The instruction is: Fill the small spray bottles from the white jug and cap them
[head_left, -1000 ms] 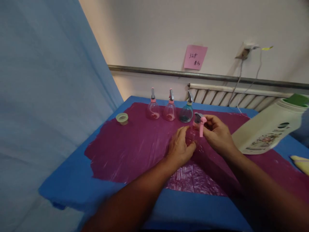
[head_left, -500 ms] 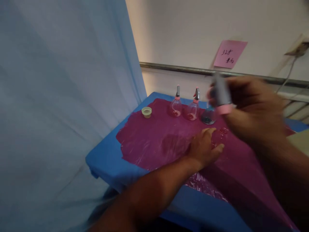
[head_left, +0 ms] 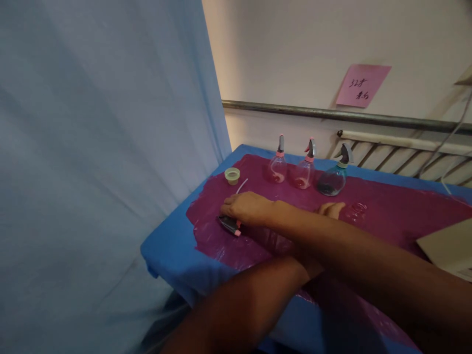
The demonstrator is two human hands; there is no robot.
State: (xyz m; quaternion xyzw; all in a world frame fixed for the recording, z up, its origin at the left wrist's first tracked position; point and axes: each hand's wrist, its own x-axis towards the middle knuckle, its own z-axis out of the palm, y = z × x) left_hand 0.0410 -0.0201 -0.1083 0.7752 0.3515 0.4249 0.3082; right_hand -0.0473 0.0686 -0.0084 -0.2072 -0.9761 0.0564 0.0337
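Observation:
My right hand (head_left: 246, 207) reaches across my left forearm and is closed over a grey and pink trigger spray head (head_left: 229, 225). The spray head lies on its side on the purple sheet, its thin white tube (head_left: 242, 185) sticking out beyond my fingers. Partly hidden behind my right arm, my left hand (head_left: 332, 210) has its fingers round a clear bottle (head_left: 356, 213) with no top on it. A small pale green cup (head_left: 232, 176) stands just behind my right hand.
Three spray bottles with heads on stand in a row at the back: two pink-collared ones (head_left: 278, 169) (head_left: 304, 175) and a bluish one (head_left: 332, 181) with dark liquid. A blue curtain (head_left: 110, 123) hangs at left. A pale flat object (head_left: 448, 243) lies at right.
My right hand has swung from the raised right side down to the left, bringing the spray head onto the purple sheet. My left hand stays at the clear bottle.

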